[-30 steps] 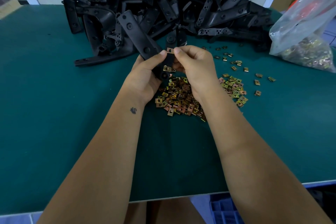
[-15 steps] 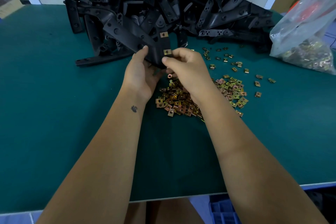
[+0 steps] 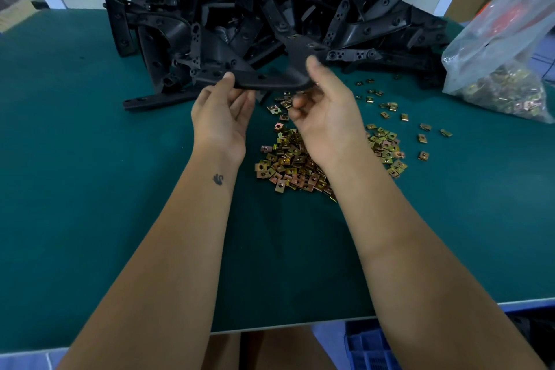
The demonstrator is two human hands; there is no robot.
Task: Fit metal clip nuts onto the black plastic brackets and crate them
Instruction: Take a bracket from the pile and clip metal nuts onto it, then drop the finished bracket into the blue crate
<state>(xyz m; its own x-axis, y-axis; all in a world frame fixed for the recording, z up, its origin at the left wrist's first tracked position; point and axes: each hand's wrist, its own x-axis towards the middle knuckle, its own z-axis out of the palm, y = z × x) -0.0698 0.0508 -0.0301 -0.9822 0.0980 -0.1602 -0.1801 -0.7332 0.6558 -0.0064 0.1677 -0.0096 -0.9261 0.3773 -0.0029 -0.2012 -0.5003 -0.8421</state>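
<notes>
Both hands, the left hand (image 3: 222, 117) and right hand (image 3: 326, 111), now pinch the bracket (image 3: 270, 81) turned flat above the clip nuts (image 3: 294, 165). Earlier-fitted nuts face away; likely next nut or crating.

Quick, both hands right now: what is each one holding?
Left hand: grips the black bracket near its left end, thumb on top.
Right hand: grips the same bracket at its bend, thumb on top; whether it also holds a clip nut cannot be told.

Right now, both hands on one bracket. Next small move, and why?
Probably lower the right hand to the clip nuts and pinch one. The bracket, gripped by the left hand too, shows open holes along its arm, with no nut visible on it; the pile lies directly below.
</notes>
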